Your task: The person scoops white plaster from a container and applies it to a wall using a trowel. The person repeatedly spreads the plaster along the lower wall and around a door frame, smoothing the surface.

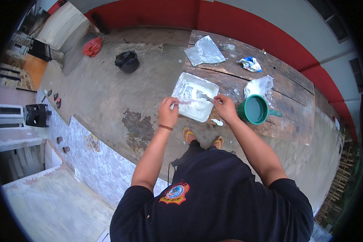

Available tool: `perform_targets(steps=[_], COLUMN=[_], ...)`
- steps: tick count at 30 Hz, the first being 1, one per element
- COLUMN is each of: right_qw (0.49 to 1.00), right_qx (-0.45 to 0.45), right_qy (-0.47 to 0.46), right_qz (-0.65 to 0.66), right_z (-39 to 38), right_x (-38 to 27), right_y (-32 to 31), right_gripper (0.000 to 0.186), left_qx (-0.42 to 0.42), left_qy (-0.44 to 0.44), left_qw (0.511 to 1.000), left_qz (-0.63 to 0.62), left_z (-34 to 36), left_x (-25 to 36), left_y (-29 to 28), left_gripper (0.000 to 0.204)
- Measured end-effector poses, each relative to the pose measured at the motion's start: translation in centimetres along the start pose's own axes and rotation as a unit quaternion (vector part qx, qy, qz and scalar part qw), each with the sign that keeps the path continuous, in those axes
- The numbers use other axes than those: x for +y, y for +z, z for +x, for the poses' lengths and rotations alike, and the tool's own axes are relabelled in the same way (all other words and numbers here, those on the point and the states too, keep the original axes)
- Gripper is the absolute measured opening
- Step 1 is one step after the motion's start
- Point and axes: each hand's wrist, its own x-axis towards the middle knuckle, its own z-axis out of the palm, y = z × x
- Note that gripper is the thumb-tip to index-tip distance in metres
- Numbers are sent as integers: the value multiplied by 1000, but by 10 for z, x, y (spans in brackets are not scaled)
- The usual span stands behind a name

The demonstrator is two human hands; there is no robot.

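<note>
A white rectangular tray smeared with white paste lies at the near left corner of a worn wooden table. Over its left side, my left hand is closed in a pinch on a thin, pale pinkish strip, blurred, that reaches across the paste. My right hand, at the tray's right edge, grips a small putty knife with its blade in or just above the paste. Just right of that hand stands a green dipper holding cloudy liquid.
On the table lie a clear plastic sheet, a crumpled blue-and-white packet, a plastic bag with white residue and a white scrap. A black bucket-like container and red plastic bag sit on the concrete floor.
</note>
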Motion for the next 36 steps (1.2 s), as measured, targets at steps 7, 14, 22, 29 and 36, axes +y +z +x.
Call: perform_targets(steps=[7, 14, 22, 29, 36], right_qw=[980, 991, 994, 989, 916], right_qx=[-95, -86, -67, -9, -44], right_qy=[122, 96, 80, -90, -309], right_qz=[126, 33, -16, -119, -252], right_z=[5, -19, -25, -31, -22], right_x=[21, 39, 36, -5, 14], right_y=[0, -34, -74, -77, -39], right_gripper=[28, 26, 28, 26, 35], left_qx=[51, 21, -28, -40, -90], left_qy=[-181, -137, -167, -183, -199], left_qw=[981, 979, 972, 971, 964], left_qz=[57, 149, 165, 147, 154], left_z=[23, 29, 37, 40, 43], left_x=[-29, -54, -46, -40, -45], left_y=[14, 24, 20, 15, 13], left_gripper=[21, 26, 26, 31, 28])
